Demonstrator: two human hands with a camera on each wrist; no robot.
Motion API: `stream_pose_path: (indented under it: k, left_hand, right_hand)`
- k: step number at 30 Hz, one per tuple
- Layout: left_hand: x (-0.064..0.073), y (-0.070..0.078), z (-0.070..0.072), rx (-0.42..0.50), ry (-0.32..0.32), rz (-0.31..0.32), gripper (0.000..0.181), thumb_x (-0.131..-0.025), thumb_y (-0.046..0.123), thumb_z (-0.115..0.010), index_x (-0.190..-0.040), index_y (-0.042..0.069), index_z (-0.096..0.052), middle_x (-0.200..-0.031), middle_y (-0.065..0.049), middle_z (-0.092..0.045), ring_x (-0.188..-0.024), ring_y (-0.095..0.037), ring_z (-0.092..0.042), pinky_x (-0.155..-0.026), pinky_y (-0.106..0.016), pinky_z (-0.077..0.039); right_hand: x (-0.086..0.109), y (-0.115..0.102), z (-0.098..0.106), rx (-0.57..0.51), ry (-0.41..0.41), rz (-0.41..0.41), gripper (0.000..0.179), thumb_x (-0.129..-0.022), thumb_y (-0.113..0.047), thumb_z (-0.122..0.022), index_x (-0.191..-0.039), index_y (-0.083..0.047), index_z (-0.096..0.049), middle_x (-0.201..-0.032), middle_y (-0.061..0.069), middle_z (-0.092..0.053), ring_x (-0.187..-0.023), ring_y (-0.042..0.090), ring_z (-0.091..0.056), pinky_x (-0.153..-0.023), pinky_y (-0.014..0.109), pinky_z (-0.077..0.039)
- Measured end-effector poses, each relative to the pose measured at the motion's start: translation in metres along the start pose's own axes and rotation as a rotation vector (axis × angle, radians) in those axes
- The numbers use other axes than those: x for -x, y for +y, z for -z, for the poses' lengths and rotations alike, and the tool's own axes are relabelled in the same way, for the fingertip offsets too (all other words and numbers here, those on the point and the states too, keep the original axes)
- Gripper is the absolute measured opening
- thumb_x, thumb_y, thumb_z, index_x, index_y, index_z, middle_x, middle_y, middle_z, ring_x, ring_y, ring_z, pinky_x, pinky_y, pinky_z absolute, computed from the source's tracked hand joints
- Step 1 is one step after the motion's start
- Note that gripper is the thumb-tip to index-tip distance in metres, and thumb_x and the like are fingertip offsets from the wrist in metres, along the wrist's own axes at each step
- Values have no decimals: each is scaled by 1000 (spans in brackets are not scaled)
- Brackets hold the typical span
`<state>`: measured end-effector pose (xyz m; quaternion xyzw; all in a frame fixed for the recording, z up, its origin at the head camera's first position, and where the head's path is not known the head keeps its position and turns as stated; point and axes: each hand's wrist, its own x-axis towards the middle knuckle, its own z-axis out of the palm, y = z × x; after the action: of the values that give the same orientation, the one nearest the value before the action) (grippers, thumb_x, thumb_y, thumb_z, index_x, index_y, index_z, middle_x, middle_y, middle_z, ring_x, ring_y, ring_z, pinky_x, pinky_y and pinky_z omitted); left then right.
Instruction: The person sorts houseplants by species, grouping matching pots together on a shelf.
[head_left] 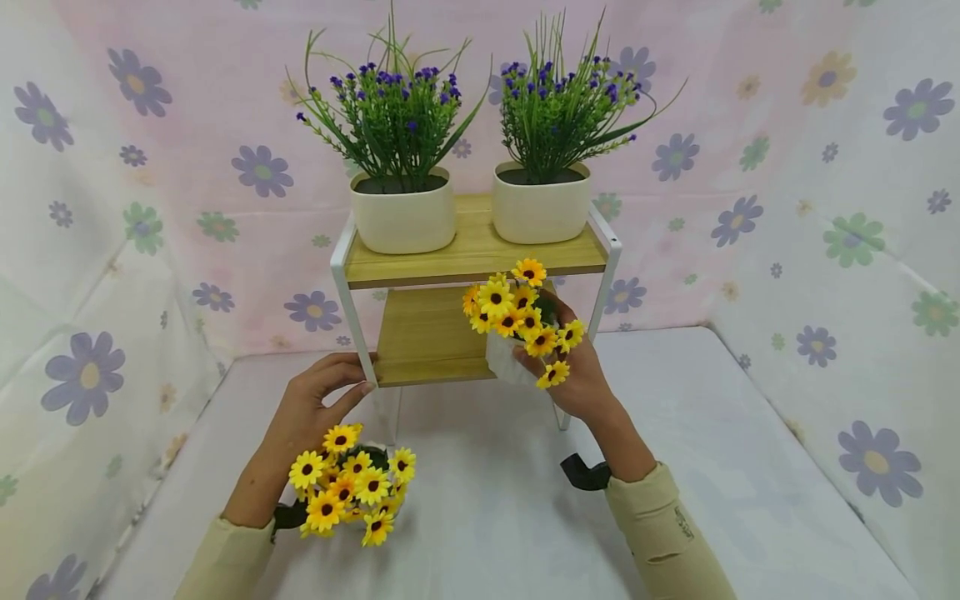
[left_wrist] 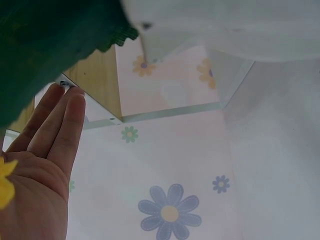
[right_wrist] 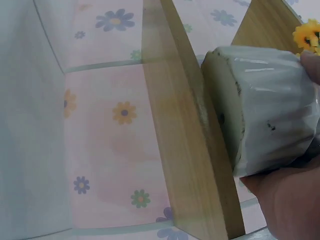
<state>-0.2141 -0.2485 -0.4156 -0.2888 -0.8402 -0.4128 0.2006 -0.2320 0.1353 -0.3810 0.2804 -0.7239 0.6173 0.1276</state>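
Nearest plant [head_left: 352, 483], yellow-flowered, is by the left forearm; a white pot [head_left: 501, 358] is at the shelf's front edge.
That white pot, topped with similar flowers, lies left of the right hand's palm [head_left: 581, 379], clasped between thumb and fingers. Its base-to-bloom axis looks close to upright, the underside facing down at the front right of the lower shelf [head_left: 431, 333]; whether it touches the board I cannot tell. Of the two, the right hand is nearer this spot; the left hand [head_left: 311, 400] has its fingertips on the front left leg [head_left: 352, 321], across the board, though how firmly they grip is unclear. Above, on the upper shelf [head_left: 474, 242], are two cream planters [head_left: 403, 218] [head_left: 542, 208] with purple flowers.
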Motion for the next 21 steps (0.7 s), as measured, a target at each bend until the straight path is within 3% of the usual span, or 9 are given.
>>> stream_pose_path:
  k: [6,10,21]
  left_hand:
    - [0,-1,0,8,0,-6,27,-92,-9,-76,-108,12,-80,-131,-9,-70,-122,3,-59,-102,-10,-48]
    - [-1,0,0,9,0,-8,26,-92,-9,-76,-108,11,-80,-131,-8,-70,-122,2,-60,-102,-10,-48]
    - [0,-1,-1,7,2,-8,26,-92,-9,-76,-109,11,-80,-131,-9,-71,-122,3,-60,-102,-11,-48]
  right_hand:
    - [-2,3,-3,-41,2,47,80,-95,9,-73,-160,-7,-30,-155,9,-48,-140,25,-53,-116,27,-47]
    - [-2,3,-2,-30,1,34,80,-96,8,-73,-162,-8,-30,-154,10,-48,-140,25,-53,-115,25,-46]
    - [-1,4,-1,58,-5,30,81,-101,-1,-70,-167,-14,-26,-159,7,-44,-145,26,-50,-117,25,-44]
